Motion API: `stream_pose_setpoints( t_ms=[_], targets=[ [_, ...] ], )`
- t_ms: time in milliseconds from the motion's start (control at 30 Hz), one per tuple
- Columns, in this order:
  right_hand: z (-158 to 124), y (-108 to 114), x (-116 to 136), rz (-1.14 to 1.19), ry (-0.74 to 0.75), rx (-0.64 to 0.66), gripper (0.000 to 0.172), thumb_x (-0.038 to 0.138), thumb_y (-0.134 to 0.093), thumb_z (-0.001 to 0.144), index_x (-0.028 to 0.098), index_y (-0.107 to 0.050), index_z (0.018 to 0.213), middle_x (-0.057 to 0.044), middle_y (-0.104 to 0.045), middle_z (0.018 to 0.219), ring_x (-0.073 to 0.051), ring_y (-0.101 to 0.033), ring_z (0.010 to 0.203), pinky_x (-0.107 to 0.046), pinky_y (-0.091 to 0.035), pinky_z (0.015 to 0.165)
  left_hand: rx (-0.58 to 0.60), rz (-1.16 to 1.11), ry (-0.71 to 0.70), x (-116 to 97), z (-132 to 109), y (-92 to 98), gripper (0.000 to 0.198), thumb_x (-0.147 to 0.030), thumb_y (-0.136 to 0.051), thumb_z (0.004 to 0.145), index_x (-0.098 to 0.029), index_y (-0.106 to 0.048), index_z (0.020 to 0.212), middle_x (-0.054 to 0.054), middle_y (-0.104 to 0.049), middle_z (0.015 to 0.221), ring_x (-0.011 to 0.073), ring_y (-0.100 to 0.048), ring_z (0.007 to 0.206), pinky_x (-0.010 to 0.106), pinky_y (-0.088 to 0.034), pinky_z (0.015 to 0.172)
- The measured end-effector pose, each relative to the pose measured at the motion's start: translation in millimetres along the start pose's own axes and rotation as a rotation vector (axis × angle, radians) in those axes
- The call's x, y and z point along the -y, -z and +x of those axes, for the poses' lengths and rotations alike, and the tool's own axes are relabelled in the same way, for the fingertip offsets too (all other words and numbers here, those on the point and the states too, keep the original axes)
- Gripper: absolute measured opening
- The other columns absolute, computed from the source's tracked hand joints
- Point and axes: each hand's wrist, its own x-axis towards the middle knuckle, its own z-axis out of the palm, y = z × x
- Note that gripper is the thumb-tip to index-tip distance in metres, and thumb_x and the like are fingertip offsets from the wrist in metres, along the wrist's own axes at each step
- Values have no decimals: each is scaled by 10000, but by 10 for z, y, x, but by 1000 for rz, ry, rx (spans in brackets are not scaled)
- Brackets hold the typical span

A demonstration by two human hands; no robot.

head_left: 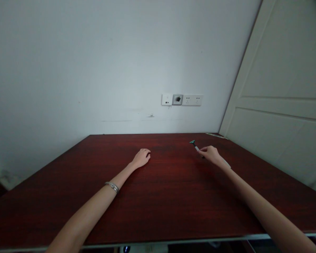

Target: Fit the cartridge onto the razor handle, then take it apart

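Observation:
My right hand (211,154) pinches the handle of a razor (196,148) above the right part of the dark red table. The razor's teal head points up and to the left, away from me. Behind my right wrist a pale, flat-looking thing (227,163) shows in part; its kind is hidden. My left hand (141,157) rests on the tabletop left of the razor, back upward, fingers loosely bent and the thumb apart from them. Nothing shows in it. A silver bracelet (112,187) circles the left forearm.
The dark red table (158,200) reaches back to a white wall with sockets (192,100). A pale panelled door (281,105) borders its right side. At the far right corner lies a thin strip (216,135). Below the front edge, dim items show.

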Motion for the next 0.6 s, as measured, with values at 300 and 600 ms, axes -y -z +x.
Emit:
stream_pose_setpoints(
  t_ms=[300, 600],
  targets=[
    [-117, -163, 784, 576, 23, -40, 453, 533, -587, 650, 110, -668, 791, -72, -655, 658, -155, -566, 547, -238, -408, 477, -209, -283, 25, -442, 142, 192, 212, -256, -500, 787, -168, -675, 869, 54, -674, 897, 176, -596, 861, 293, -438, 827],
    [-455, -278, 1489, 860, -12, 87, 429, 545, -588, 651, 150, -586, 819, -1, -542, 558, -84, -414, 399, -205, -316, 333, -242, -654, 208, -1039, 392, 466, 361, -432, -527, 756, -115, -696, 794, 78, -698, 761, 169, -630, 719, 253, -458, 674]
  ],
)
